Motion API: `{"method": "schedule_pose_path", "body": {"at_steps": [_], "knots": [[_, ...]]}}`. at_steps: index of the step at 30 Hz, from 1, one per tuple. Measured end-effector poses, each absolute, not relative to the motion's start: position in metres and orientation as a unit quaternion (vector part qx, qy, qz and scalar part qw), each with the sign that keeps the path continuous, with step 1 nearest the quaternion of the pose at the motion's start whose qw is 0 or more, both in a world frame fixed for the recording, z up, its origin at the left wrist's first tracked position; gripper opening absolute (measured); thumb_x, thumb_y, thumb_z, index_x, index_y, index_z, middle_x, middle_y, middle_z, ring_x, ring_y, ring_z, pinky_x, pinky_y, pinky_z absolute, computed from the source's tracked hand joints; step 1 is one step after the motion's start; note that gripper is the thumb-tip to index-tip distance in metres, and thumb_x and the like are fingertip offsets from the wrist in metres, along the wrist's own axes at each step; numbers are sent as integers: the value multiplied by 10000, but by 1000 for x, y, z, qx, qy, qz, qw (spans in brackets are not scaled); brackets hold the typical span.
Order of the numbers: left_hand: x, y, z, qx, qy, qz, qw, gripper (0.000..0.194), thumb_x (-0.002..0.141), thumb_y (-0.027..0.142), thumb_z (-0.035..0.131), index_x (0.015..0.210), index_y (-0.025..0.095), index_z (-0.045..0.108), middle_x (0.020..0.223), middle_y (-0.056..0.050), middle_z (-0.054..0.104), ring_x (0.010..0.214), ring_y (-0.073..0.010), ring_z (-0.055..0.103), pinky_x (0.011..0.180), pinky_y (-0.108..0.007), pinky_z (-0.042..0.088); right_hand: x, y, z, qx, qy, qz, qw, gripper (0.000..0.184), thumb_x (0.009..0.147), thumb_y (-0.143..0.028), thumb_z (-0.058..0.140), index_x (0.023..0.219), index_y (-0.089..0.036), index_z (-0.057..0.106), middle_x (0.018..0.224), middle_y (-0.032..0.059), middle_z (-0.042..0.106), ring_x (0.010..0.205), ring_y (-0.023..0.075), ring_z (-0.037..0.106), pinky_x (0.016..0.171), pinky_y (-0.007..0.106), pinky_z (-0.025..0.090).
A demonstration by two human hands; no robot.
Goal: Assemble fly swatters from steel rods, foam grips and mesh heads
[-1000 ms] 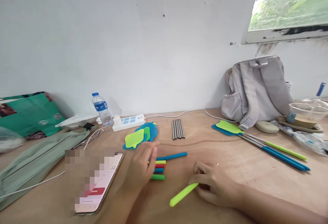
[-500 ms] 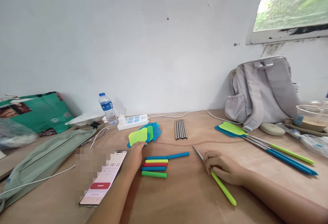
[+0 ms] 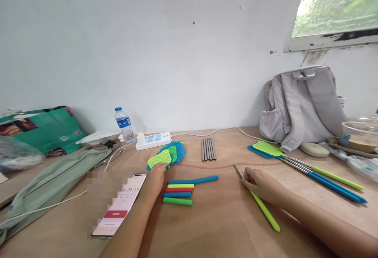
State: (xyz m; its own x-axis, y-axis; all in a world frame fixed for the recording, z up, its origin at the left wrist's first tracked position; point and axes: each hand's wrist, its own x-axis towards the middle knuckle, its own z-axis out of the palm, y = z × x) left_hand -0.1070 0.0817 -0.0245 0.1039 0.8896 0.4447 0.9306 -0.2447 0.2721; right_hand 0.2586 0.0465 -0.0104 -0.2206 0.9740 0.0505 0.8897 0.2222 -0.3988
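My left hand [image 3: 156,178] is closed on the near edge of a yellow-green fly swatter head [image 3: 160,159], which lies tilted over blue and green heads [image 3: 179,150]. My right hand [image 3: 260,184] grips a thin metal rod fitted with a yellow-green handle [image 3: 267,214]; the rod's bare tip points up and left. Between my hands lie several loose handles: blue [image 3: 206,179], yellow [image 3: 180,186], red [image 3: 178,190] and green [image 3: 177,201]. Behind them several metal rods [image 3: 208,150] are lined up side by side.
Assembled fly swatters [image 3: 319,177] lie at the right, before a grey backpack [image 3: 304,100]. A phone [image 3: 122,209] is left of my left forearm. Farther back stand a power strip [image 3: 154,140] and a water bottle [image 3: 124,123]. Drink cups [image 3: 357,134] are at far right.
My left hand has moved from beside the loose handles to the swatter heads and taken hold of the yellow-green one, tilting it. My right hand has turned the rod and shifted it right.
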Motion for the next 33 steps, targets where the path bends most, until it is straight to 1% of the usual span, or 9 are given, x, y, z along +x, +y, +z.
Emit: {"method": "schedule_pose_path", "body": {"at_steps": [3, 7, 11, 13, 15, 18, 20, 27, 33], "knots": [[-105, 80, -20, -746, -596, -292, 43, 295, 773, 105, 389, 901, 159, 650, 942, -85, 683, 892, -213, 622, 836, -367, 483, 261, 49, -10, -605, -768, 144, 152, 108, 764, -184, 441, 657, -201, 434, 677, 29, 578, 621, 163, 508, 532, 246, 297], [-95, 66, -5, -743, -567, -348, 77, 293, 862, 231, 364, 1038, 183, 593, 1067, -78, 641, 1018, -198, 566, 936, -371, 415, 264, 51, -13, -598, -762, 160, 190, 141, 786, -220, 414, 649, -200, 444, 672, 24, 579, 634, 164, 522, 546, 250, 324], [-72, 37, 20, -684, -512, -507, 111, 271, 875, 292, 405, 1073, 189, 560, 1071, -85, 614, 1025, -200, 538, 936, -362, 394, 269, 53, -9, -597, -735, 202, 251, 154, 784, -217, 375, 641, -204, 430, 631, 3, 565, 606, 157, 514, 551, 257, 357], [-55, 20, 33, -635, -501, -587, 33, 279, 865, 350, 423, 1057, 205, 565, 1057, -74, 601, 989, -205, 541, 876, -338, 425, 271, 54, -6, -592, -718, 236, 281, 164, 769, -199, 352, 619, -205, 419, 602, -5, 549, 591, 154, 513, 556, 263, 372], [-39, 5, 41, -587, -507, -613, -151, 346, 845, 428, 438, 1093, 214, 550, 997, -55, 597, 848, -179, 569, 727, -280, 469, 271, 54, -3, -580, -704, 267, 311, 168, 756, -198, 346, 597, -208, 399, 571, -15, 513, 562, 147, 497, 543, 263, 377], [-20, -8, 41, -558, -482, -501, -454, 411, 807, 470, 494, 1139, 230, 518, 801, 2, 573, 628, -126, 535, 569, -237, 437, 270, 48, 2, -546, -699, 300, 351, 143, 769, -206, 346, 629, -210, 380, 545, -42, 440, 501, 125, 451, 497, 245, 370], [-12, -9, 34, -558, -440, -429, -557, 388, 782, 472, 528, 1079, 223, 548, 749, 22, 538, 599, -107, 501, 564, -226, 410, 266, 39, 6, -524, -722, 290, 347, 123, 794, -195, 335, 693, -208, 404, 544, -55, 417, 475, 114, 432, 478, 230, 362], [-3, -4, 12, -664, -426, -326, -521, 376, 720, 511, 583, 890, 176, 589, 755, 16, 487, 708, -121, 447, 652, -224, 361, 246, -5, 21, -372, -903, 69, 202, 220, 869, -229, 395, 1046, -231, 526, 808, 34, 590, 645, 142, 563, 572, 247, 370], [-4, -6, 13, -694, -448, -269, -496, 436, 685, 590, 565, 757, 161, 592, 699, 17, 517, 650, -114, 446, 599, -213, 357, 244, -10, 17, -360, -910, 26, 202, 256, 868, -211, 393, 1082, -237, 529, 779, 26, 601, 627, 139, 569, 552, 245, 367]]}}
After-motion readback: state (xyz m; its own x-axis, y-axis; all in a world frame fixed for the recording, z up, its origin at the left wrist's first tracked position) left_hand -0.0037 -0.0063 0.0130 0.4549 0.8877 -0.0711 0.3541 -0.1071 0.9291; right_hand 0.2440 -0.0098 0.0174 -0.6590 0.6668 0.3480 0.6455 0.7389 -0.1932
